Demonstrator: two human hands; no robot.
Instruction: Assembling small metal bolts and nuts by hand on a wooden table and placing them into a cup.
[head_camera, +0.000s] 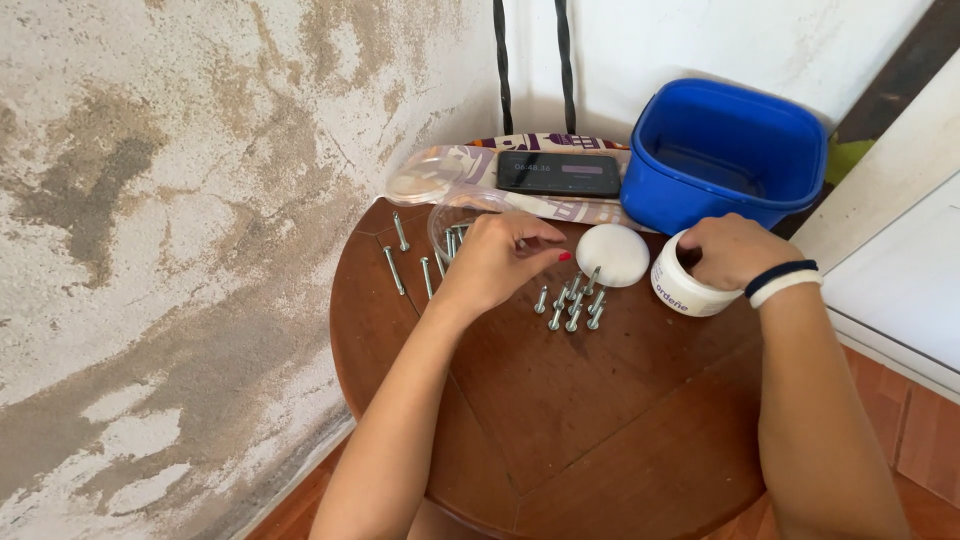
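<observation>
A round brown wooden desk fills the lower middle of the view, set into a corner of stained, peeling wall. At its far right edge stands a square blue plastic tub, and just left of it a dark phone lies on a patterned cloth beside a clear round lid. The right hand, with dark and white bands on the wrist, rests over the mouth of a small white jar, fingers curled down so that what they hold, if anything, cannot be told. The white round lid of the jar lies flat just left of it. The left hand hovers over a clear bowl, its fingers pressed together at the tips as if pinching something too small to make out. A cluster of short silver bolts lies between the hands, below the lid, and longer bolts lie apart at the desk's left edge
</observation>
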